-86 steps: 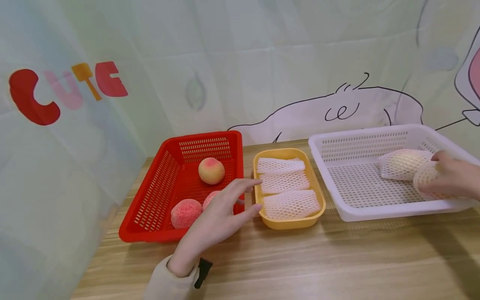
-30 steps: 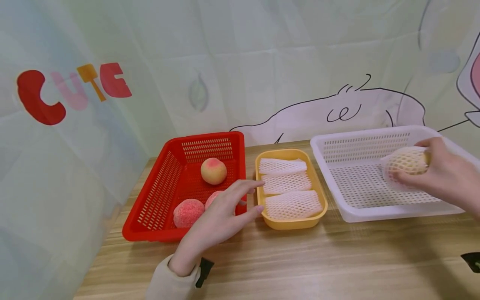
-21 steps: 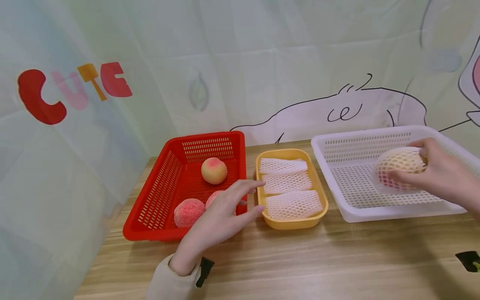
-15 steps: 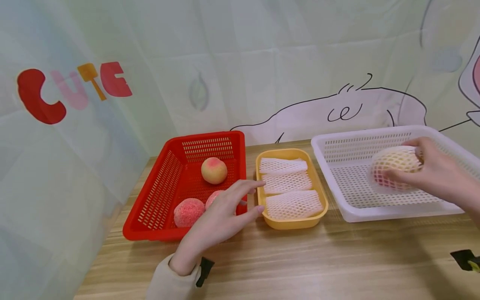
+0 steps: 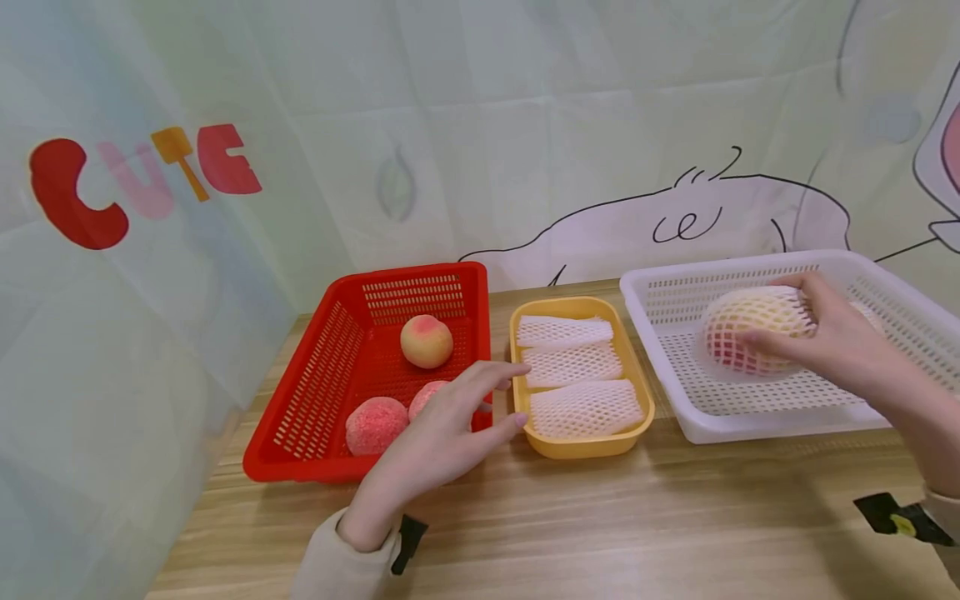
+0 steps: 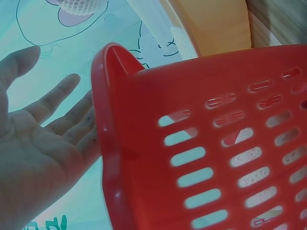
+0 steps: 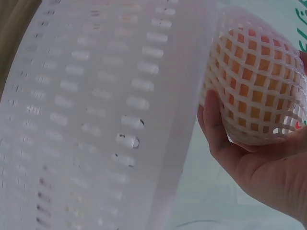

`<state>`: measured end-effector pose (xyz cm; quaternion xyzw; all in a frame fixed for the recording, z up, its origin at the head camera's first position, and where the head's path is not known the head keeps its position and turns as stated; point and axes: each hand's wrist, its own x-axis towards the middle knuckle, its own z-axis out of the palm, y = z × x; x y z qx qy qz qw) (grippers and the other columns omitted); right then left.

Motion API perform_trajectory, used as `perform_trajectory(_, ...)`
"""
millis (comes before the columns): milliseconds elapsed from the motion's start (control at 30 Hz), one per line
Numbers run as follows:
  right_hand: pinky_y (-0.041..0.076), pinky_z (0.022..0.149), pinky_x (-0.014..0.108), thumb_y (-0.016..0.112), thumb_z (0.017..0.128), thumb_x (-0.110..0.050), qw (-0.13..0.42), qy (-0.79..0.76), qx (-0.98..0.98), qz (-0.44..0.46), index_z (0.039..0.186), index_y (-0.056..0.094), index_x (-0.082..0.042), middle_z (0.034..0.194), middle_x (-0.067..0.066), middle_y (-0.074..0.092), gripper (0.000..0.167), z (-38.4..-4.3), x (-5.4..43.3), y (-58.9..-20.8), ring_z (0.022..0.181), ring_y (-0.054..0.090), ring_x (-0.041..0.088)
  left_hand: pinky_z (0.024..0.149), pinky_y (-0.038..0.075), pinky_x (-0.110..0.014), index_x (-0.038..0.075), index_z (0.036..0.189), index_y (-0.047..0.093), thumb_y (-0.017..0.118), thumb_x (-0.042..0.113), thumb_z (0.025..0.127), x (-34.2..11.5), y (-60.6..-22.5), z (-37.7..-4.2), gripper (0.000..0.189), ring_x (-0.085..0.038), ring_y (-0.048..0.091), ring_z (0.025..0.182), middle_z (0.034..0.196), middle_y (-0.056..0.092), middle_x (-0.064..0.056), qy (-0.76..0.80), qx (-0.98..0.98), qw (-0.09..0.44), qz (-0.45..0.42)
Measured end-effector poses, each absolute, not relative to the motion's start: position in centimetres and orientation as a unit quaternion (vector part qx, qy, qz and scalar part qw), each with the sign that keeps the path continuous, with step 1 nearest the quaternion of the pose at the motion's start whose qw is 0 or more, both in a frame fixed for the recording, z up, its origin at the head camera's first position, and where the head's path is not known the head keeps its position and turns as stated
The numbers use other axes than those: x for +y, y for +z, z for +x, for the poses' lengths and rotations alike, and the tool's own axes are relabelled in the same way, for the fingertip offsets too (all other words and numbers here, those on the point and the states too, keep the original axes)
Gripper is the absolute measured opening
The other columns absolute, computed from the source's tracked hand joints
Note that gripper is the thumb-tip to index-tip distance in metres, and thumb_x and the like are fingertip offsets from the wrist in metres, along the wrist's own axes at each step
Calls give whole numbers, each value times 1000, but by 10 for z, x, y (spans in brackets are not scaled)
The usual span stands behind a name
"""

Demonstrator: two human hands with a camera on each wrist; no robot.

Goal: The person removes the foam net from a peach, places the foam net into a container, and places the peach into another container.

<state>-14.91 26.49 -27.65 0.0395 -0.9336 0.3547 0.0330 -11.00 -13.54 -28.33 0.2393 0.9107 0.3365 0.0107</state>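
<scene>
Three peaches show bare in the red basket (image 5: 315,468), beside and beyond the fingers of my left hand (image 5: 442,425): a rough pink peach (image 5: 377,427) left of the knuckles, a yellow peach (image 5: 426,346) with a blushed top farther out past them, and a half-covered peach (image 5: 426,397) tucked behind the back of the hand. Those fingers are loosely apart and hold nothing; I cannot tell whether they touch the rim.

Just ahead of their tips, the yellow tray (image 5: 585,448) has three foam net sleeves (image 5: 576,367) lying flat, apparently unused.

Farther right, my right hand (image 5: 836,337) has thumb and fingers clamped around a netted peach (image 5: 738,321), inside or just above the white basket (image 5: 765,431); contact with its bottom I cannot judge. Behind those knuckles, mostly hidden, sits another netted bundle (image 5: 867,313).

By my reckoning, one peach is plainly wrapped and probably a second; three bare peaches and three sleeves remain.
</scene>
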Motion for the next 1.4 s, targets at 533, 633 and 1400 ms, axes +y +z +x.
perform_trajectory(533, 40, 79, 31, 63, 91, -36, 16, 395, -916, 71, 142, 25, -9, 133, 23, 42, 69, -148, 234, -283, 110, 44, 29, 91, 53, -36, 31, 135, 50, 68, 33, 88, -135, -284, -110, 50, -8, 52, 103, 130, 53, 13, 348, 905, 16, 243)
perform_trajectory(633, 41, 79, 31, 63, 91, -35, 14, 405, -911, 76, 140, 26, -10, 132, 21, 43, 66, -147, 227, -285, 109, 45, 28, 91, 53, -36, 33, 135, 50, 68, 33, 88, -135, -283, -110, 50, -7, 52, 103, 129, 53, 13, 351, 904, 17, 242)
perform_trajectory(1400, 51, 76, 26, 63, 92, -32, 19, 469, -877, 107, 139, 33, -12, 124, 15, 50, 59, -143, 195, -294, 96, 56, 11, 91, 52, -33, 31, 135, 49, 67, 34, 88, -137, -285, -110, 50, -8, 52, 106, 130, 53, 13, 342, 906, 21, 247)
